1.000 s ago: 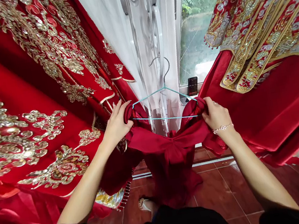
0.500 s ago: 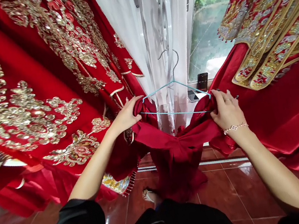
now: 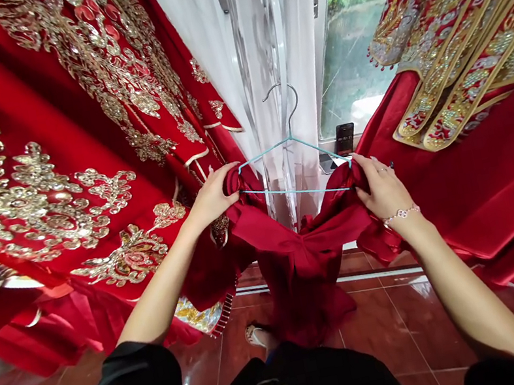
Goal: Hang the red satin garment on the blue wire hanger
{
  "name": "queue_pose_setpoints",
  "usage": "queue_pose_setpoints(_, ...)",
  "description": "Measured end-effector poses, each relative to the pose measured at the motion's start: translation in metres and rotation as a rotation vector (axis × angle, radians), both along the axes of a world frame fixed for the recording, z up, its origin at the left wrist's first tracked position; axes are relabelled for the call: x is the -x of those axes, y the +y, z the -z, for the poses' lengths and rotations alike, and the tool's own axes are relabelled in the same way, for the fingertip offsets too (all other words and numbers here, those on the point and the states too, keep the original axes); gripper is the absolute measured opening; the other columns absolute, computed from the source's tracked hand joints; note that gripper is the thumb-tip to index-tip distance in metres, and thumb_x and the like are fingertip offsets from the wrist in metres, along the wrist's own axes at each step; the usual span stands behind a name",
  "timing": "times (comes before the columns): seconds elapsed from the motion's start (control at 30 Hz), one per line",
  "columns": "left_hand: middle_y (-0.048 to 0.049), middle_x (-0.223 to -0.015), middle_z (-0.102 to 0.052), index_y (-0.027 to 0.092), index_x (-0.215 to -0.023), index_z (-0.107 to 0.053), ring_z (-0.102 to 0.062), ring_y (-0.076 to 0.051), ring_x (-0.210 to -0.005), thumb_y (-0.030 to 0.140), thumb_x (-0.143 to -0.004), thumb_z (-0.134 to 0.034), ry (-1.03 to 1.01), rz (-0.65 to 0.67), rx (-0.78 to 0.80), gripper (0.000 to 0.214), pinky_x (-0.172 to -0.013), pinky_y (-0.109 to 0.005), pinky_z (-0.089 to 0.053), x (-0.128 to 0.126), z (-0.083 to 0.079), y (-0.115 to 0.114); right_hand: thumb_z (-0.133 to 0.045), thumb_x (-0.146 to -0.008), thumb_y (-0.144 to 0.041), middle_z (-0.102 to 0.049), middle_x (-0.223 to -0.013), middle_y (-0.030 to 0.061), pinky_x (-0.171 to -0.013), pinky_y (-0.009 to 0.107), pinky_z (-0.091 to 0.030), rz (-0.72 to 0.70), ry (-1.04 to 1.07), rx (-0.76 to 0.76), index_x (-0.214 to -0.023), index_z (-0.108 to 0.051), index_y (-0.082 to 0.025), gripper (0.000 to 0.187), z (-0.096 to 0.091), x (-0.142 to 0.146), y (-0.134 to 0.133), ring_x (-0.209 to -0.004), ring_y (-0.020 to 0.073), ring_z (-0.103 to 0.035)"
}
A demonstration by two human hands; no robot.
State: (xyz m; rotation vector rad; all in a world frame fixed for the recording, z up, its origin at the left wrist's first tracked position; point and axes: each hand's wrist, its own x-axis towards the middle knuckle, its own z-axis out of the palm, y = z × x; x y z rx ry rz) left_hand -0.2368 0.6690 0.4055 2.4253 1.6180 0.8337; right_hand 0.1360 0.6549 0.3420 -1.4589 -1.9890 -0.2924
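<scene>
A thin light-blue wire hanger (image 3: 292, 166) with a metal hook is held up in front of me. A plain dark red satin garment (image 3: 296, 245) hangs from it and sags in the middle down toward the floor. My left hand (image 3: 212, 197) pinches the red cloth at the hanger's left end. My right hand (image 3: 380, 187), with a bead bracelet on its wrist, grips the cloth at the hanger's right end, fingers curled over it.
Red robes with gold sequin embroidery hang at left (image 3: 57, 161) and right (image 3: 461, 50). A white sheer curtain (image 3: 257, 53) and a window are straight ahead, with a phone (image 3: 344, 136) on the sill. Below is a red tiled floor (image 3: 401, 333); my sandalled foot (image 3: 255, 335) shows.
My view shifted slightly. My right hand regripped the cloth at the hanger's right end, fingers now over the top; the hanger sits a little higher.
</scene>
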Motion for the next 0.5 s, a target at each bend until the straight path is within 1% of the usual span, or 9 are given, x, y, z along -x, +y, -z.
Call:
queue_pose_setpoints(0.07,-0.0074,-0.15,-0.051,0.019,-0.145,-0.043,-0.04,-0.028,-0.144,0.02,-0.078,-0.056,0.049,-0.092,-0.014,0.068,-0.125,-0.049,-0.023,-0.006,0.002,-0.001,-0.052,-0.083,-0.014,-0.057,-0.136,0.0195,-0.109,0.058,-0.042,-0.005,0.013,-0.017,-0.152,-0.036,-0.017,0.07,0.002,0.0,0.001,-0.136,0.0371,-0.048)
queue_pose_setpoints(0.13,-0.0068,-0.148,-0.053,0.02,-0.144,-0.045,-0.043,-0.029,-0.143,0.017,-0.079,-0.055,0.097,-0.172,-0.036,0.066,-0.124,-0.049,-0.026,-0.013,0.005,-0.002,-0.051,-0.082,-0.014,-0.057,-0.136,0.0193,-0.109,0.058,-0.041,-0.011,0.027,-0.025,-0.151,-0.037,-0.017,0.07,0.002,0.0,0.001,-0.134,0.0372,-0.049)
queue_pose_setpoints(0.23,-0.0097,-0.143,-0.056,0.018,-0.144,-0.045,-0.049,-0.031,-0.137,0.013,-0.08,-0.054,0.181,-0.272,-0.12,0.065,-0.122,-0.048,-0.031,-0.024,0.01,-0.003,-0.052,-0.08,-0.014,-0.057,-0.137,0.0195,-0.111,0.058,-0.04,-0.012,0.049,-0.014,-0.15,-0.039,-0.016,0.071,0.002,0.002,0.0,-0.135,0.0372,-0.048)
queue_pose_setpoints(0.3,-0.0117,-0.142,-0.056,0.017,-0.147,-0.044,-0.05,-0.032,-0.134,0.011,-0.082,-0.05,0.246,-0.335,-0.173,0.066,-0.12,-0.049,-0.035,-0.032,0.014,-0.003,-0.053,-0.078,-0.014,-0.056,-0.137,0.0192,-0.111,0.061,-0.038,0.007,0.079,0.001,-0.149,-0.04,-0.017,0.072,0.001,0.005,-0.001,-0.136,0.0383,-0.046)
queue_pose_setpoints(0.4,-0.0142,-0.139,-0.056,0.019,-0.151,-0.041,-0.05,-0.038,-0.132,0.012,-0.085,-0.046,0.327,-0.418,-0.191,0.066,-0.109,-0.051,-0.046,-0.039,0.018,-0.004,-0.055,-0.079,-0.019,-0.054,-0.142,0.0188,-0.112,0.068,-0.033,0.04,0.12,0.025,-0.147,-0.041,-0.018,0.07,0.001,0.009,-0.002,-0.14,0.0406,-0.041)
queue_pose_setpoints(0.5,-0.0162,-0.134,-0.058,0.02,-0.155,-0.034,-0.053,-0.039,-0.128,0.013,-0.088,-0.044,0.383,-0.44,-0.167,0.069,-0.099,-0.048,-0.054,-0.04,0.016,-0.007,-0.052,-0.079,-0.017,-0.05,-0.146,0.0175,-0.113,0.068,-0.031,0.03,0.119,0.045,-0.147,-0.04,-0.019,0.069,-0.001,0.007,0.001,-0.142,0.0391,-0.038)
